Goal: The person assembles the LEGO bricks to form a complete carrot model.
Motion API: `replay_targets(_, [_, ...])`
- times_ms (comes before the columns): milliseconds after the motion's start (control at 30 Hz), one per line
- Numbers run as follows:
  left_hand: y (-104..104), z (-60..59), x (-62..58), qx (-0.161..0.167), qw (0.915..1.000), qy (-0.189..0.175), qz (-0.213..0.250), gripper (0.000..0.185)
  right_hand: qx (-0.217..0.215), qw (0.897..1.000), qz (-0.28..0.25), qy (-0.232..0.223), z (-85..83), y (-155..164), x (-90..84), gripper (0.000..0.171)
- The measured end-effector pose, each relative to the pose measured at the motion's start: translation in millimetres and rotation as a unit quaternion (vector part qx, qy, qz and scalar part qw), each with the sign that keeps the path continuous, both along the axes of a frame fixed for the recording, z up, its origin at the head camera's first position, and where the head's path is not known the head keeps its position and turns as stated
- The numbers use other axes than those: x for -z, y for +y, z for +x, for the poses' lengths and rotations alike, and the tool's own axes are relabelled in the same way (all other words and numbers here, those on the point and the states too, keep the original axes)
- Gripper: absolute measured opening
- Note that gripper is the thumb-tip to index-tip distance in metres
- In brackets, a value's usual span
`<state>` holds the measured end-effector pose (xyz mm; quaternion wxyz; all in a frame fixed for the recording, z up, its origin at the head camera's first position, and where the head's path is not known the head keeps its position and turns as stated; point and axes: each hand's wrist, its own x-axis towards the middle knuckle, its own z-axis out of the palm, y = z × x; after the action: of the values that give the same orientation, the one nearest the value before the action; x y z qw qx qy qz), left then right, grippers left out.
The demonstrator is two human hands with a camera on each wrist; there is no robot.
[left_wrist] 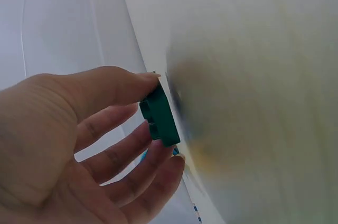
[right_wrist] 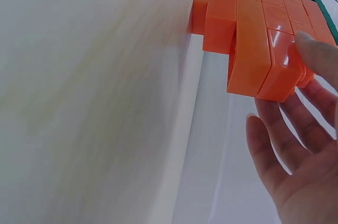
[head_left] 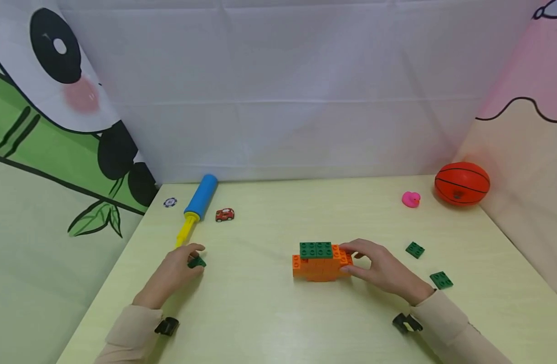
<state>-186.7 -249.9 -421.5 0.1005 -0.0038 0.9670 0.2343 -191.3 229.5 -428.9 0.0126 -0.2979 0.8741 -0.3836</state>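
Note:
Between thumb and fingers, my left hand [head_left: 171,273] pinches a small green building brick [left_wrist: 160,118], its studs facing the palm in the left wrist view. At the middle of the table stands a block of orange building bricks [head_left: 321,270], with green bricks [head_left: 315,249] along part of its top. My right hand [head_left: 383,265] grips the right end of that block, the thumb on the near side and fingers on the far side. In the right wrist view the thumb lies on the orange bricks [right_wrist: 264,39], whose layers are stepped.
Two loose green bricks [head_left: 415,249] lie right of my right hand. Further back are a pink rubber duck [head_left: 411,199] and an orange-red ball [head_left: 462,183]. Beyond my left hand lie a blue-and-yellow tube toy [head_left: 201,197], a red toy car [head_left: 225,215] and a round chip [head_left: 170,202].

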Motion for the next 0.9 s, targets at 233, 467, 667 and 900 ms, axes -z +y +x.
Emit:
replay_targets(233, [24, -0.2, -9.5, 0.028, 0.9986, 0.036, 0.025, 0.054, -0.002, 1.000, 0.002, 0.005, 0.6, 0, 0.1, 0.048])
replay_targets(467, [68, -3.0, -21.4, 0.120, 0.9796, 0.130, 0.096, 0.053, -0.002, 1.000, -0.001, -0.005, 0.9, 0, -1.3, 0.048])
replay_targets(667, [138, -5.6, -44.5, 0.229, 0.9349, 0.216, 0.165, 0.052, -0.002, 1.000, -0.005, -0.005, 0.9, 1, -0.9, 0.048])
replay_targets(900, [216, -9.7, -61.3, 0.360, 0.8783, 0.228, 0.217, 0.049, -0.017, 1.000, -0.014, 0.021, -0.6, -1, 0.5, 0.045])
